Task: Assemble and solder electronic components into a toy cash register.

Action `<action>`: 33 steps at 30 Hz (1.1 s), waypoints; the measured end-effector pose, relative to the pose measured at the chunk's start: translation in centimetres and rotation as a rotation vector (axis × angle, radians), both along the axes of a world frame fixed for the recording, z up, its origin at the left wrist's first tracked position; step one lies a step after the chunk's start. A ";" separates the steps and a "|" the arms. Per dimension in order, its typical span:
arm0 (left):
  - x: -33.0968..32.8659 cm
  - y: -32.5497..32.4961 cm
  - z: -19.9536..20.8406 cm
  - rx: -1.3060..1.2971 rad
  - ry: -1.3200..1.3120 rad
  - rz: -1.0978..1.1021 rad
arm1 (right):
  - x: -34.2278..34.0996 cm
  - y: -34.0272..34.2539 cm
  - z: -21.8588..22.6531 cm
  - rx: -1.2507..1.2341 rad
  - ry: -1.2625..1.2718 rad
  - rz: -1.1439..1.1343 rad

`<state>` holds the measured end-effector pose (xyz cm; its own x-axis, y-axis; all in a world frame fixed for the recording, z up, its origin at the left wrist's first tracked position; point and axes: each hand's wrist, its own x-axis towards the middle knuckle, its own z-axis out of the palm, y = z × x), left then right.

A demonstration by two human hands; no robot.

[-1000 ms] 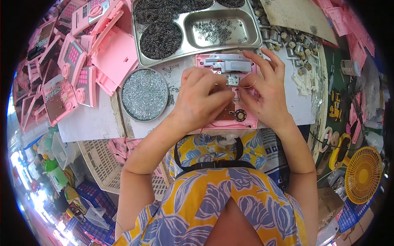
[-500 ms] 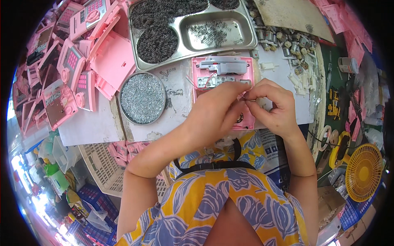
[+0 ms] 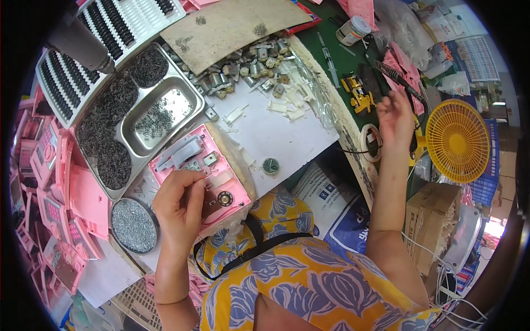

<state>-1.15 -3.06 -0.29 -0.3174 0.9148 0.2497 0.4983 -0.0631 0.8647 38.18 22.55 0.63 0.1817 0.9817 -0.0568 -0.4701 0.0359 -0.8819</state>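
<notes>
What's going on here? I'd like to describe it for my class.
One person's bare left hand is over an open pink casing with small parts inside; whether it pinches anything is unclear. The right hand is away to the right, near a dark coil. A metal tray holding small dark pieces lies beyond the casing.
</notes>
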 end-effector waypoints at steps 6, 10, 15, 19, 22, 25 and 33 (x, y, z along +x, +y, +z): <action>0.0 0.2 0.3 -0.002 0.042 -0.009 | 2.3 5.0 -0.1 -0.053 -0.363 -0.209; -1.0 0.9 0.0 0.062 0.203 0.025 | 4.8 5.7 -0.3 -0.066 -0.579 -0.492; -1.2 1.0 -1.1 0.010 0.305 0.124 | 6.9 -0.5 1.0 0.105 -0.262 -0.332; -0.5 1.2 -1.3 -0.029 0.381 0.124 | -2.4 -7.1 2.2 0.118 -0.160 -0.016; -0.5 1.1 -1.4 -0.029 0.406 0.147 | -6.3 -10.1 -0.3 0.226 -0.269 0.399; -0.1 1.7 -1.3 -0.023 0.444 0.138 | -11.7 -13.6 -0.4 0.190 -0.421 0.651; -0.3 1.7 -1.7 0.007 0.479 0.155 | -14.7 -14.2 -2.1 0.100 -0.449 0.834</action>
